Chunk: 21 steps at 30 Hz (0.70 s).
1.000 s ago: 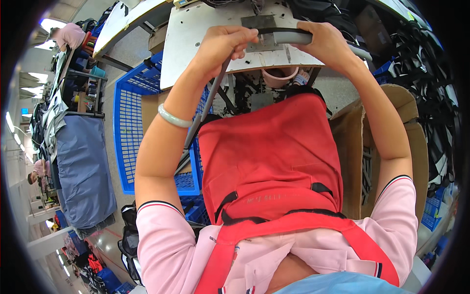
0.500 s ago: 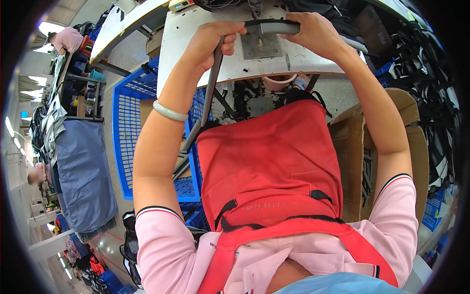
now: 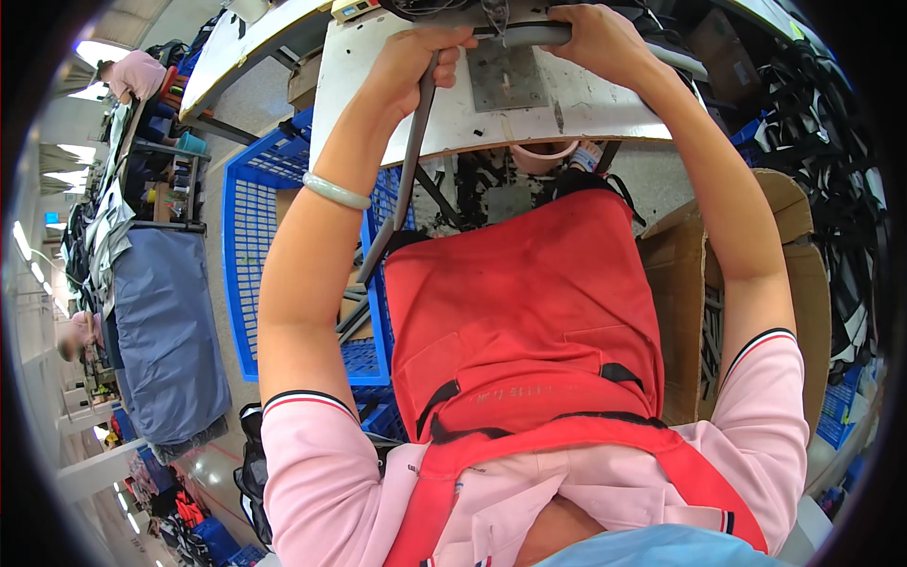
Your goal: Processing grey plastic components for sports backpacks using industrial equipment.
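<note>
A long grey strip with a black edge (image 3: 536,36) stretches between my hands over the white worktable (image 3: 378,94). My left hand (image 3: 411,68) is closed on it, fingers curled in; from there the strip's tail hangs off the table toward the blue basket. My right hand (image 3: 605,45) pinches the strip, thumb and fingers together. Between the hands, the strip passes at the sewing machine's needle area (image 3: 496,13), only partly visible at the top edge. Nearer me lies a metal plate (image 3: 501,85) set in the tabletop. Another grey length (image 3: 678,60) shows right of my right hand.
A blue plastic basket (image 3: 248,274) with grey strips inside stands at the left. At the right is an open cardboard box (image 3: 680,331), also holding strips. A pinkish tub (image 3: 540,159) sits under the table. A person (image 3: 134,74) works at the far left.
Both hands have moved slightly away from me, carrying the strip up to the sewing machine's needle area. The hanging tail has lifted a little with them.
</note>
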{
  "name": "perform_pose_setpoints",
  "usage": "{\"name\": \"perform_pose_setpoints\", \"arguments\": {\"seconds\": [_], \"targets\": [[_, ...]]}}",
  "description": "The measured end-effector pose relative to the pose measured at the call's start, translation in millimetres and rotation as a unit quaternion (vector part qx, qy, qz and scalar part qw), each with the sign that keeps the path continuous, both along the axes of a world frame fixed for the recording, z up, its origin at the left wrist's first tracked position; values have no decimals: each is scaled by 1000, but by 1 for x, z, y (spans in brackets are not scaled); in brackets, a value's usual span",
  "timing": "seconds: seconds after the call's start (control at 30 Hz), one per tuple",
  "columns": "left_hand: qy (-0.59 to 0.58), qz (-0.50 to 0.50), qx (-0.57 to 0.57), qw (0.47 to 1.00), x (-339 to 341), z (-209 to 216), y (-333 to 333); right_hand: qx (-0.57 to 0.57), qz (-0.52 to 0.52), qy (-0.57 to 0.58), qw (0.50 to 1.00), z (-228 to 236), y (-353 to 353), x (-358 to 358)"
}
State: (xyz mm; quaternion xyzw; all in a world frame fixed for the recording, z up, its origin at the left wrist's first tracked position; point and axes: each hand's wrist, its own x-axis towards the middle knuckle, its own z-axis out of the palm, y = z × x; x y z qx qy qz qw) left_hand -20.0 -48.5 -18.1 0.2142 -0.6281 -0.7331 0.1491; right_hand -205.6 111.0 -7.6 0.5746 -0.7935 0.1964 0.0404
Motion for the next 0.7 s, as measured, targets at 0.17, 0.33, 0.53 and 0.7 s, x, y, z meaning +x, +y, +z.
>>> {"name": "perform_pose_setpoints", "arguments": {"seconds": [0.17,0.33,0.53,0.7], "targets": [[-8,3,9,1000,13,3,8,-50,10,30,998,1,12,14],[18,30,-24,999,22,8,-4,-213,48,-40,975,3,12,-7],[-46,44,-192,979,32,-9,35,-56,55,-371,925,-16,36,26],[-71,26,-191,979,21,-27,70,-42,53,-631,773,-46,28,64]]}}
